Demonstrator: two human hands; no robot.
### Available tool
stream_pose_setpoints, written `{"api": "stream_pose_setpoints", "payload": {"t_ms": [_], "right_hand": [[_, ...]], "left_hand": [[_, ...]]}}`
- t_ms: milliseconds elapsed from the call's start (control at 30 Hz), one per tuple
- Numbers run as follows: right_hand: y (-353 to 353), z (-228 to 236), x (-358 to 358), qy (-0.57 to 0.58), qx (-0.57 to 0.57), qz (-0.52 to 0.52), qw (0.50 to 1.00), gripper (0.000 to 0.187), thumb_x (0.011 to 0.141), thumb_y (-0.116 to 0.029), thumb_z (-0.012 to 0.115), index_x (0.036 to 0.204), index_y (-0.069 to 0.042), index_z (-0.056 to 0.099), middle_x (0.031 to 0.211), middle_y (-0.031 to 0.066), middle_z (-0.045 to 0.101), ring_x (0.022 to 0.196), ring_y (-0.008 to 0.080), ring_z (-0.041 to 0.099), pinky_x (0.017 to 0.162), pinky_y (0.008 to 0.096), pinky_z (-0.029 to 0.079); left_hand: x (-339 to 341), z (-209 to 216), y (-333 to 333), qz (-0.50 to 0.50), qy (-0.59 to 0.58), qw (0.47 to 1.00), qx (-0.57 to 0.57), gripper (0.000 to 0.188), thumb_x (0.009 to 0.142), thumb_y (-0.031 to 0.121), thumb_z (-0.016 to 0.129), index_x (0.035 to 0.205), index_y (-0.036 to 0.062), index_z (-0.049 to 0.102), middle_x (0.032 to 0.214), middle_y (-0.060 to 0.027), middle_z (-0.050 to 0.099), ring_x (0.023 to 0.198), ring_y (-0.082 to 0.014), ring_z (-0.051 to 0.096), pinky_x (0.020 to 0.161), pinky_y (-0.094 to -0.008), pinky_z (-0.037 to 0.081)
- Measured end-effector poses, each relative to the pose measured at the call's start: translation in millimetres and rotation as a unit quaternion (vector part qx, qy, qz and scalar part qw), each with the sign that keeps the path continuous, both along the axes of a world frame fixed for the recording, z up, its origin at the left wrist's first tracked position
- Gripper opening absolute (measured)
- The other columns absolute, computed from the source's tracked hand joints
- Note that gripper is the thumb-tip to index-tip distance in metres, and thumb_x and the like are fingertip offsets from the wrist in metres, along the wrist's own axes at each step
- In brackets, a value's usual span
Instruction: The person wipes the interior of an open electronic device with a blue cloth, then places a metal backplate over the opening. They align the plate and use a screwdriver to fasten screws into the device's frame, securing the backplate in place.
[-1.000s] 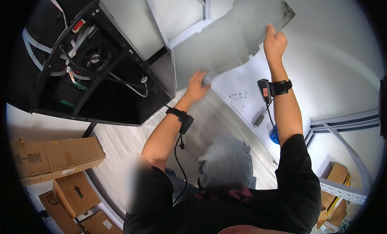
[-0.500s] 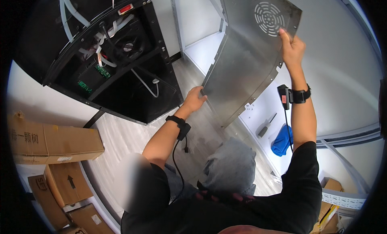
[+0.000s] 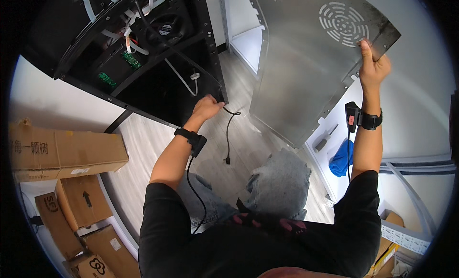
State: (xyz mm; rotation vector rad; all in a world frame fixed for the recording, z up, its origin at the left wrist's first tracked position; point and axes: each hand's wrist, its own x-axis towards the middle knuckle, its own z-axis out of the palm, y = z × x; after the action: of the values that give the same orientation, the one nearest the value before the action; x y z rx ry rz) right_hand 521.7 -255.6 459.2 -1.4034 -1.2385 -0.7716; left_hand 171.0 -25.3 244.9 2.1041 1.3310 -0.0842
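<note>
A large grey sheet-metal panel (image 3: 301, 72) with a round slotted vent near its top stands tilted to the right. My right hand (image 3: 374, 67) grips its upper right edge, thumb on the face beside the vent. The panel's lower corner is close to the floor. My left hand (image 3: 208, 107) is closed at the lower right corner of an opened black cabinet (image 3: 167, 84). A black power cord (image 3: 228, 137) comes out at its fingertips and trails down to a plug; the exact grip is partly hidden. Inside the cabinet are a fan (image 3: 165, 29), green circuit boards (image 3: 130, 60) and white cables.
Cardboard boxes (image 3: 71, 151) are stacked at the left. On the white shelf to the right lie a screwdriver (image 3: 322, 143) and a blue cloth-like bundle (image 3: 339, 161). A metal frame rail (image 3: 411, 196) runs at the right. Wood-look floor (image 3: 239, 86) lies between cabinet and panel.
My left hand has let go of the panel's left edge and moved left to the cabinet corner by the cord. My right hand still holds the panel, which has shifted right.
</note>
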Motion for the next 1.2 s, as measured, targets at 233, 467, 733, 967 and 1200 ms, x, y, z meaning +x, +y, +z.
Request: {"api": "stream_pose_setpoints", "payload": {"t_ms": [233, 467, 733, 967, 1200], "right_hand": [[3.9, -25.1, -8.7, 0.016, -0.013, 0.041, 0.999, 0.013, 0.085, -0.01, 0.071, 0.086, 0.003, 0.072, 0.063, 0.0049, 0.06, 0.057, 0.0123, 0.052, 0.053, 0.0266, 0.038], [-2.1, -37.4, -14.7, 0.027, -0.004, 0.084, 0.996, 0.01, 0.085, -0.007, 0.07, 0.083, 0.003, 0.072, 0.063, 0.0039, 0.061, 0.057, 0.0121, 0.052, 0.054, 0.0266, 0.039], [-14.0, -40.1, -17.3, 0.033, 0.009, 0.112, 0.993, 0.011, 0.085, -0.006, 0.069, 0.083, 0.004, 0.071, 0.069, 0.0061, 0.065, 0.061, 0.0133, 0.055, 0.058, 0.0257, 0.041], [-16.2, -41.0, -23.0, 0.06, -0.022, 0.143, 0.988, 0.01, 0.085, -0.006, 0.069, 0.083, 0.004, 0.071, 0.069, 0.0057, 0.064, 0.06, 0.0123, 0.054, 0.057, 0.0255, 0.04], [34.8, -31.4, -42.1, 0.104, -0.075, 0.245, 0.961, 0.013, 0.085, -0.01, 0.069, 0.082, 0.002, 0.072, 0.066, 0.0049, 0.063, 0.058, 0.0115, 0.053, 0.054, 0.0255, 0.039]], "left_hand": [[4.7, 63.6, -18.0, -0.073, -0.429, 0.9, 0.019, 0.018, 0.088, 0.009, 0.067, 0.103, 0.0002, 0.061, 0.099, -0.0043, 0.065, 0.092, -0.0141, 0.062, 0.088, -0.0305, 0.048], [-26.2, 110.9, -29.8, -0.148, -0.411, 0.898, -0.046, 0.019, 0.1, 0.015, 0.051, 0.099, -0.0004, 0.063, 0.094, -0.0027, 0.065, 0.089, -0.0096, 0.059, 0.083, -0.0245, 0.047], [-51.5, 115.9, -39.5, -0.19, -0.434, 0.853, -0.218, 0.023, 0.102, 0.02, 0.049, 0.103, 0.0009, 0.062, 0.097, -0.0041, 0.066, 0.094, -0.0121, 0.061, 0.085, -0.0274, 0.048], [-47.4, 125.6, -51.8, -0.222, -0.452, 0.828, -0.245, 0.025, 0.102, 0.022, 0.048, 0.104, 0.0008, 0.062, 0.098, -0.0066, 0.066, 0.095, -0.0159, 0.063, 0.086, -0.0302, 0.05], [-50.7, 140.1, -70.1, -0.206, -0.459, 0.827, -0.25, 0.026, 0.102, 0.022, 0.046, 0.111, 0.0012, 0.058, 0.099, -0.0075, 0.066, 0.096, -0.0171, 0.063, 0.086, -0.031, 0.05]]}}
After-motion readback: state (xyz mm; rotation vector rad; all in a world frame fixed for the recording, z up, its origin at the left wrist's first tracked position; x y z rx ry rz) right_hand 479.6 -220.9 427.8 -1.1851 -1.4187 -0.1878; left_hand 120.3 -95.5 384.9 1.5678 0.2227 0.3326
